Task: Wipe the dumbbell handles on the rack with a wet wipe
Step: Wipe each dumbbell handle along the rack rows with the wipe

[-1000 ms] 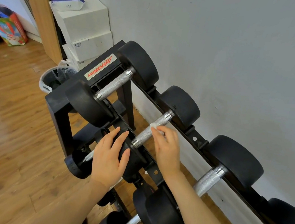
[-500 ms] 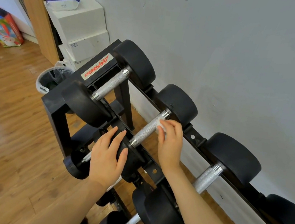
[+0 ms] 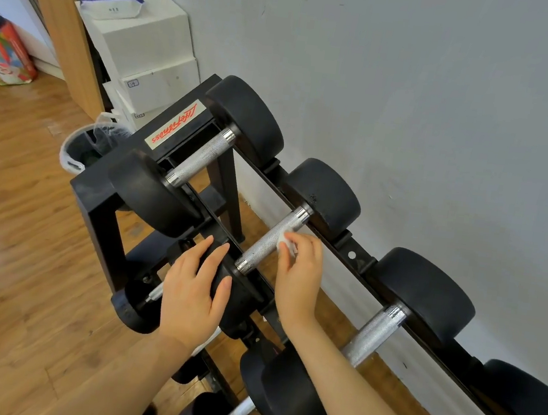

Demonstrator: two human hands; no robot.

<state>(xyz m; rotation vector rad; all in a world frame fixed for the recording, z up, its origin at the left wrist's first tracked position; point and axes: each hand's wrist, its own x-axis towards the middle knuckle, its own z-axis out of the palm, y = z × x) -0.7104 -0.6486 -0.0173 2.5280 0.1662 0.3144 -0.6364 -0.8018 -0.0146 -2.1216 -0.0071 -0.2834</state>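
A black rack (image 3: 101, 200) along the wall carries several black dumbbells with knurled steel handles. My right hand (image 3: 299, 272) pinches a small white wet wipe (image 3: 286, 241) against the right side of the second dumbbell's handle (image 3: 270, 239). My left hand (image 3: 195, 287) rests with straight fingers on that dumbbell's near black head (image 3: 239, 292). The first dumbbell's handle (image 3: 202, 159) lies up and to the left, the third one's handle (image 3: 374, 333) to the right.
A wet wipe pack (image 3: 111, 1) with its lid up sits on stacked white boxes (image 3: 146, 53) beyond the rack. A lined bin (image 3: 92, 143) stands by the rack's left end. Lower tiers hold more dumbbells (image 3: 237, 413). A colourful bag (image 3: 3, 53) sits on the wood floor.
My right hand with the wipe slid up the second handle toward the far head, then eased slightly back. My left hand stayed on the near head.
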